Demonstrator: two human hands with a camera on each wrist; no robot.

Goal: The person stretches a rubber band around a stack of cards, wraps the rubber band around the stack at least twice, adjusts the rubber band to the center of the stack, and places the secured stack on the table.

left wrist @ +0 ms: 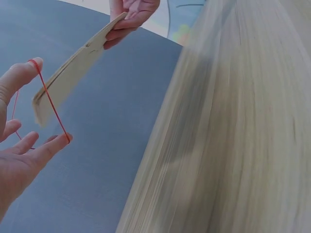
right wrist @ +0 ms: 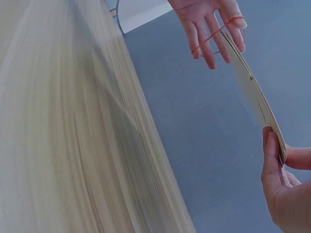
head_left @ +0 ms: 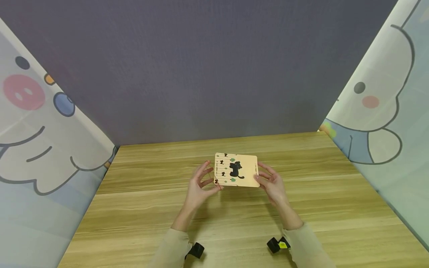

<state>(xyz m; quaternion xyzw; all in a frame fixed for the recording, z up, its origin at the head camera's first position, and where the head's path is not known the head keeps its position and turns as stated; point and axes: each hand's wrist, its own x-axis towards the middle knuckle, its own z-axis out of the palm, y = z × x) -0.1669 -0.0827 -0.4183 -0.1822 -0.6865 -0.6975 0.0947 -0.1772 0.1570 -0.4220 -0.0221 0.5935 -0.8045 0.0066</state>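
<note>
My right hand [head_left: 274, 187] pinches the right end of a thin, cream-coloured notebook [head_left: 247, 169], thumb on top and fingers beneath. A black cat and green leaves are printed on the cover; from the side, in the wrist views, several layers show. My left hand [head_left: 197, 190] is at the notebook's other end, its thumb and fingers spread apart inside a red rubber band [left wrist: 51, 101]. The band is stretched taut between them. In the head view it overlaps the notebook's left edge, and that end sits right at the loop. The notebook is held above the table.
A wood-grain table [head_left: 140, 223] lies beneath both hands. Behind it rises a dark grey panel [head_left: 214, 74]. Side walls with cartoon prints [head_left: 372, 100] stand at left and right. A black wrist camera [head_left: 197, 250] sits at each cuff.
</note>
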